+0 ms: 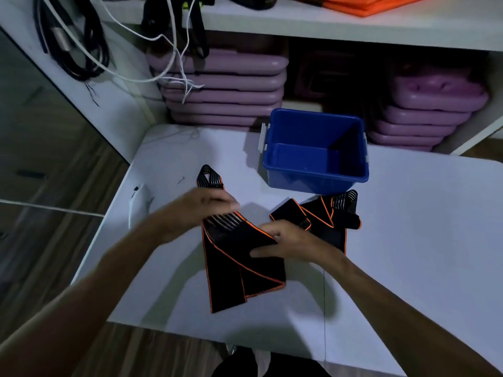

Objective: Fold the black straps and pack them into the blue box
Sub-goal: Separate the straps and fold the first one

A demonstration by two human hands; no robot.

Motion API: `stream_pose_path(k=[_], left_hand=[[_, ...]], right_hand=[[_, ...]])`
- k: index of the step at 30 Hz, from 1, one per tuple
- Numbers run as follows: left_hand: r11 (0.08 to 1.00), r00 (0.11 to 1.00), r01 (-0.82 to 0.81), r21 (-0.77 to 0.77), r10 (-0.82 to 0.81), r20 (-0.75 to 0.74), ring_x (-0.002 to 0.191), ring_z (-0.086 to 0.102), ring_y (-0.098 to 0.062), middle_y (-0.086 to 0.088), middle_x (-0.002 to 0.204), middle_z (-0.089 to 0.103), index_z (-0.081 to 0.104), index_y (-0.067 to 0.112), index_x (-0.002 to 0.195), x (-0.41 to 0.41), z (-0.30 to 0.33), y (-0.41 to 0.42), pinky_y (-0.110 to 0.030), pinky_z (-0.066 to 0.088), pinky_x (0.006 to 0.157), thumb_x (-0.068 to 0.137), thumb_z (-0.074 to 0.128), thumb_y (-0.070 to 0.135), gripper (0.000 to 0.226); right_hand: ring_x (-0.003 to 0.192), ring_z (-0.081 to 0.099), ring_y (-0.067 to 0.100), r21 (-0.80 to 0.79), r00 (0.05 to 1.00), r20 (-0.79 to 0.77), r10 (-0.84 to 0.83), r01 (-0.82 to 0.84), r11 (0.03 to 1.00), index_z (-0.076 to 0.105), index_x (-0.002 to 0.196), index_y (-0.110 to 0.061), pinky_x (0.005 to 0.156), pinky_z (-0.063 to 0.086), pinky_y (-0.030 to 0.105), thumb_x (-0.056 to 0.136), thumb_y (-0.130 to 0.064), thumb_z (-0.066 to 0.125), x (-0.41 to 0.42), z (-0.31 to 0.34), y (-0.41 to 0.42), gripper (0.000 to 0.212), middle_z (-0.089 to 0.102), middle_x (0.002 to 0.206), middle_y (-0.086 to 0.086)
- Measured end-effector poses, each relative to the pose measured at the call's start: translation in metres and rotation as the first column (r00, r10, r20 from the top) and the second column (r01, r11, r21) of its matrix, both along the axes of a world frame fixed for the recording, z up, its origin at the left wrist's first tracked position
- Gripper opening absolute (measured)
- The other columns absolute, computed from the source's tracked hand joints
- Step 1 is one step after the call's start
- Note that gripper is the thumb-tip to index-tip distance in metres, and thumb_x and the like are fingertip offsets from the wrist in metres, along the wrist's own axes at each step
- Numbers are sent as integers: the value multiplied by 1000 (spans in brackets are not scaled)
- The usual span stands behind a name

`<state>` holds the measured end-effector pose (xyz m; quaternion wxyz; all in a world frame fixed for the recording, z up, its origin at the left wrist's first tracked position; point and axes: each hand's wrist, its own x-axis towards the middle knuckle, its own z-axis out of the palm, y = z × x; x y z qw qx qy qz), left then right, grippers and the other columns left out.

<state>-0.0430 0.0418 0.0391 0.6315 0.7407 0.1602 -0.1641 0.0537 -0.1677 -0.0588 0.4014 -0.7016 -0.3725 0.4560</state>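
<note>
A black strap with orange edging (234,270) lies partly folded on the white table (408,240) in front of me. Its ribbed end (209,178) pokes out beyond my left hand (196,213), which hovers blurred over the strap's upper part. My right hand (288,243) pinches the strap's right edge between thumb and fingers. A second black strap (324,216) lies crumpled just right of that hand, near the front of the blue box (315,175). The box stands open at the back of the table with nothing visible inside.
Stacks of purple step platforms (226,88) fill the shelf behind the box. Black cords and white cables (81,50) hang at the upper left. A small white object (138,205) lies near the table's left edge. Wooden floor lies to the left and below.
</note>
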Motion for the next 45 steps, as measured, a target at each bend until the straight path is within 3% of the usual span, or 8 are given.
stream_pose_path(k=[3,10,16,24,30,32,37,45], left_hand=[[972,975,-219,-79,221,19,75,58,-11,0,82,68,69,16,93,13,6,47,-23,44,71,74,72,26,22],[996,996,4,94,5,-90,86,60,-13,-5,98,66,62,18,107,78,-5,115,-24,47,80,83,57,-6,34],[958,975,14,287,51,-217,93,57,-20,-13,100,62,62,15,100,134,-41,137,-34,49,91,88,50,-5,26],[910,959,-48,412,156,-235,96,56,-25,-18,104,62,64,11,94,153,-87,153,-35,49,87,83,55,-8,24],[772,995,33,635,37,-97,74,56,-13,-1,78,60,62,14,69,142,-107,156,-18,43,67,60,87,9,27],[800,995,12,600,52,-88,65,59,-15,-6,74,64,66,5,72,139,-109,156,-17,49,57,60,87,11,25],[795,999,-5,607,33,-34,68,64,-25,-15,80,68,70,3,76,135,-110,153,-17,52,44,70,78,-2,12],[646,994,-50,762,-46,104,69,61,-21,-17,80,69,69,-3,75,140,-113,149,-34,55,71,68,71,-11,11]], right_hand=[[84,60,12,-85,982,-156,-104,92,992,68,96,-2,78,47,41,83,-25,77,0,-9,-26,27,68,89,3],[77,71,13,-56,862,-385,-330,335,940,63,107,-6,69,54,23,94,-9,63,-40,-6,-29,13,76,80,5],[102,71,20,-83,793,-395,-464,473,877,63,117,-9,92,56,34,94,-16,64,-67,-27,15,24,74,109,9],[100,70,12,-145,829,-314,-463,440,886,54,127,-27,89,58,29,90,-26,65,-79,-59,41,38,72,113,0],[101,68,10,-214,893,-141,-428,395,893,39,140,-40,89,57,25,88,-27,67,-88,-76,33,61,70,116,1],[112,63,13,-256,915,-107,-390,354,900,27,141,-51,97,53,27,88,-31,66,-91,-74,30,69,65,125,2],[134,48,9,-224,934,-114,-339,308,925,20,152,-40,113,39,28,92,-26,62,-102,-69,34,75,48,148,-7],[129,50,0,-192,898,-152,-412,383,904,20,147,-54,110,43,33,80,-43,61,-118,-72,41,79,52,143,-13]])
